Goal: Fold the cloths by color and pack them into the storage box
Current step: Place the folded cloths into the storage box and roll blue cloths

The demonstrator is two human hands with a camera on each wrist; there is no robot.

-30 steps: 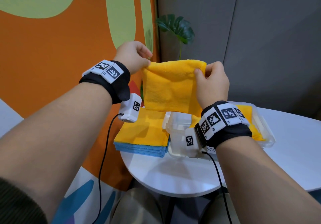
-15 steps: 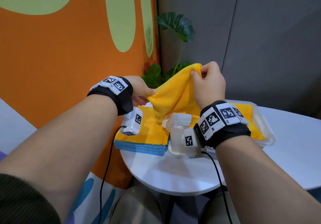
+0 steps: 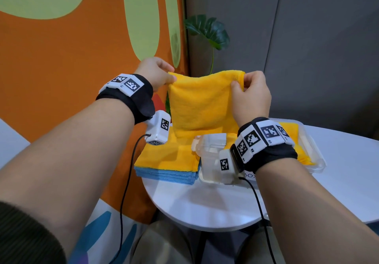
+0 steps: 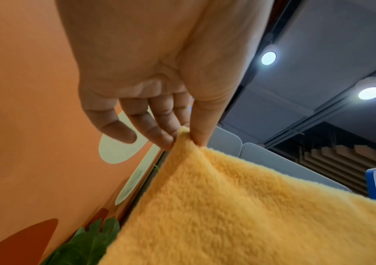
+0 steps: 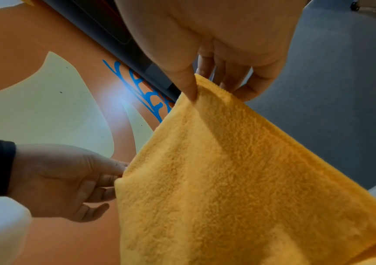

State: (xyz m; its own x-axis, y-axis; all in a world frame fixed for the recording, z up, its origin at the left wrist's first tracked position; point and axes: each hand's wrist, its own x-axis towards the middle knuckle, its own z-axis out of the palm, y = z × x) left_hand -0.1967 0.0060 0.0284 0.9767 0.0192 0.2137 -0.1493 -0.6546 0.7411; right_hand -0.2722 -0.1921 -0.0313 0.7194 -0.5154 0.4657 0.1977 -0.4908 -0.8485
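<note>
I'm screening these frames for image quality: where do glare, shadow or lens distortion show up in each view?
Head view: even light, sharp; the forearms bulge with wide-angle stretch, and the round table carries soft shadows. Left wrist view: two ceiling lamps bloom, and the left hand looms large and soft. Right wrist view: a bright glare spot on the orange wall; the yellow cloth has a shadowed fold.

Seen from the right wrist, the right hand [image 5: 216, 44] reaches down from the top and pinches the upper corner of a fuzzy yellow cloth [image 5: 239, 179] between thumb and fingers. The cloth hangs spread toward the lower right, filling much of the view. At lower left, the left hand [image 5: 64, 181], with a dark wristband, holds the cloth's other corner in its grip, before an orange wall [image 5: 46, 35] with pale green shapes and blue lettering.
</note>
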